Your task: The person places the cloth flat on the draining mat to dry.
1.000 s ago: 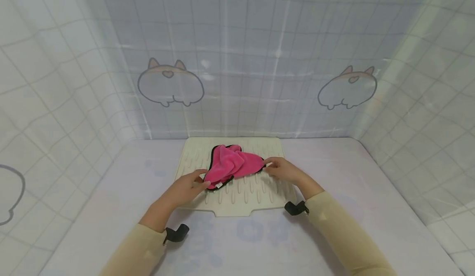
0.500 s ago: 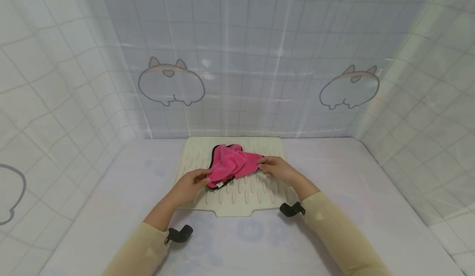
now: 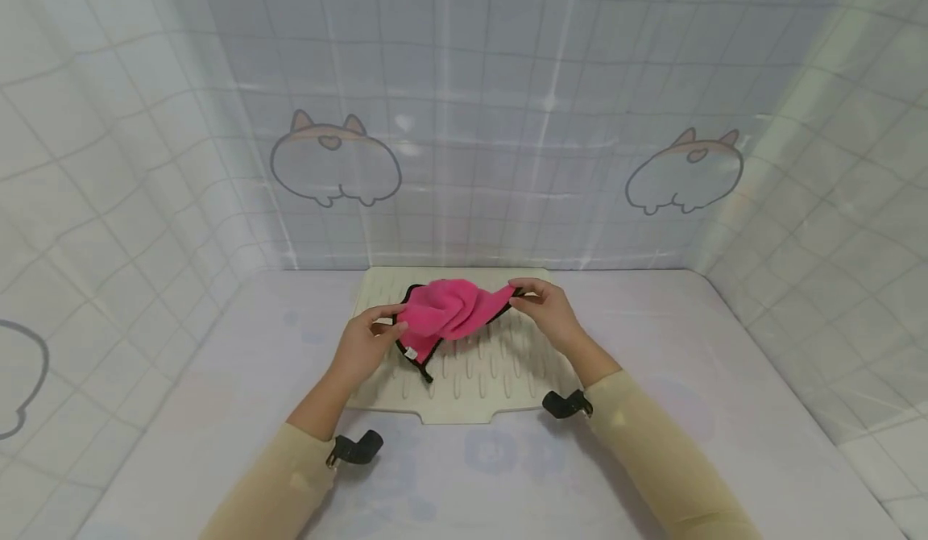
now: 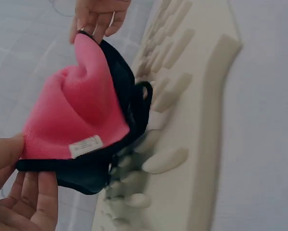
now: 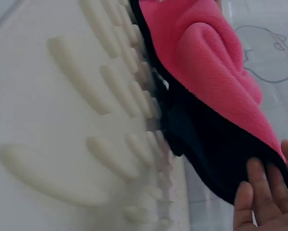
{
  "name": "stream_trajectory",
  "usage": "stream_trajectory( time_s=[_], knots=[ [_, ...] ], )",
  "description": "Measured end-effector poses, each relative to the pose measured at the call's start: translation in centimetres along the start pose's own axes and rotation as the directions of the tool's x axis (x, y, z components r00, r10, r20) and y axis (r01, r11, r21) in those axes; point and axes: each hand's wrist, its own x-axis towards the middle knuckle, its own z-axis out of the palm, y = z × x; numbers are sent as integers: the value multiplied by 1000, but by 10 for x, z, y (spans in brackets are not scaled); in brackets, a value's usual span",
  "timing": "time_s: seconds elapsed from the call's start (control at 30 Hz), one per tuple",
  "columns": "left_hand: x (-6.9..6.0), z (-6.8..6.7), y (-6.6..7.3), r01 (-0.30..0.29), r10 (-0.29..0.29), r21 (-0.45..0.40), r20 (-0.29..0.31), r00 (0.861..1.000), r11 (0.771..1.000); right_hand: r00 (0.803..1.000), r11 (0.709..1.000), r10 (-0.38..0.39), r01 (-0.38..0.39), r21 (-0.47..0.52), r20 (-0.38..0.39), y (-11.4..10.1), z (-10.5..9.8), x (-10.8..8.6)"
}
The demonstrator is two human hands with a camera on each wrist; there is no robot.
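Note:
A pink plush cloth (image 3: pixel 453 310) with black edging and a dark underside hangs bunched between both hands, just over a cream ridged board (image 3: pixel 471 391). Its left edge is pinched between thumb and fingers of my left hand (image 3: pixel 362 342). At the opposite end, my right hand (image 3: pixel 549 314) pinches a corner, with fingers beneath on the dark side, as the right wrist view shows. A small white label (image 4: pixel 86 146) and a black loop (image 4: pixel 144 103) show along the near edge in the left wrist view. The cloth's front corner droops toward the board.
The board lies on a pale tabletop (image 3: pixel 478 483) against the back wall. White grid-patterned curtains (image 3: pixel 478 121) with cartoon animal drawings enclose the back and both sides. A black wrist device (image 3: pixel 358 447) sits on each sleeve cuff.
Both hands have lifted the cloth's two ends off the board. Its middle now sags, and the labelled corner with the loop hangs down at the front left.

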Motion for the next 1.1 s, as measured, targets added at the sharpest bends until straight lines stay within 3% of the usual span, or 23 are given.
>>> stream_trajectory(
  time_s=[0.2,0.33,0.5,0.63,0.77,0.93,1.1],
  knots=[
    [3,-6,6,-6,6,-51,-18,1000,999,995,988,15,1,152,-103,-10,-2,9],
    [4,-8,7,-10,8,-78,-26,1000,997,980,971,29,19,240,-198,-14,-4,14],
    [4,-10,5,4,-6,-58,-34,999,998,968,969,39,24,247,-247,-16,-11,12],
    [-3,-10,1,38,-38,9,-13,999,999,980,986,112,-89,138,-166,-13,-17,-3],
    [-8,-14,-3,77,-80,95,29,996,993,975,976,216,-217,-15,-44,-5,-21,-24],
    [-9,-23,-7,118,-134,184,73,988,976,930,929,350,-328,-174,116,2,-20,-45],
    [-7,-27,-14,98,-130,282,98,987,954,870,902,395,-306,-306,295,0,-15,-56]
  ],
)
